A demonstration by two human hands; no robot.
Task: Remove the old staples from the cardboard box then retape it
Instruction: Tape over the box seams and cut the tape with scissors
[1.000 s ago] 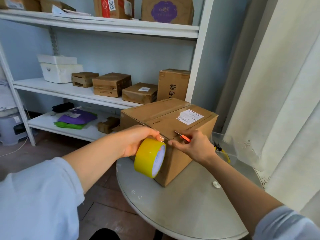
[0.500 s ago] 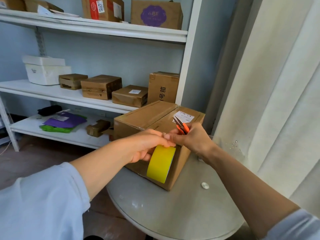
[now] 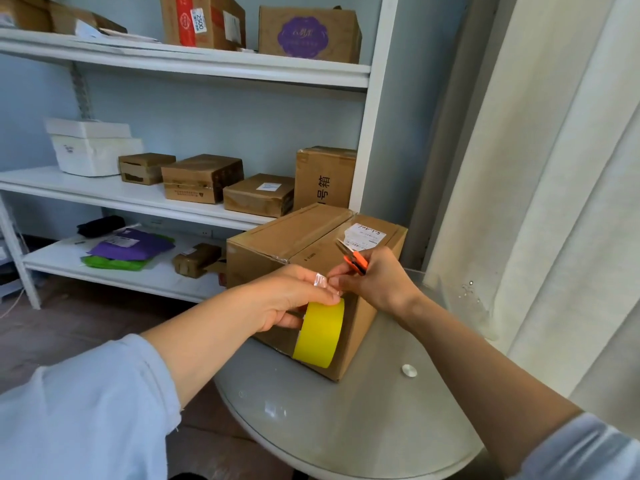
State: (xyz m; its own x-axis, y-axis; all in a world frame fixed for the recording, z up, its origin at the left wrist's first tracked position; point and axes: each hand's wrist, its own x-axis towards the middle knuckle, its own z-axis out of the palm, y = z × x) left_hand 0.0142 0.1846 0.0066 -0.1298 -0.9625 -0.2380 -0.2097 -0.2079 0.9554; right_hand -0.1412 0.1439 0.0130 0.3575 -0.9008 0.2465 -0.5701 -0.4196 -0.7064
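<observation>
Okay, head view only. Brown cardboard box sitting on round glass-topped table, near its far edge, flaps closed, clear tape along top seam, white shipping label on top right flap. Left hand gripping yellow roll of packing tape, fingers curled through and round the roll, holding it on edge against box's near face. Thumb and forefinger pinching small clear tape end at box's top front edge. Right hand curled round small orange-handled snips, metal blades pointing up and left over box top, fingertips also meeting that tape end, touching left hand's fingers. Cannot tell if blades parted or closed. Both forearms bare, pale blue sleeves pushed up. Small round metal disc lying on table just right of box. Clear plastic container behind right wrist, mostly hidden, contents not readable. White shelving unit standing behind table. Middle shelf holding white foam box and four brown cartons, rightmost one upright with printed characters. Top shelf holding cartons, one with purple emblem, one with red tape. Bottom shelf holding purple mailer bag over green one, black item, small taped parcel. Cream curtain hanging at right. Brown tiled floor below left.
</observation>
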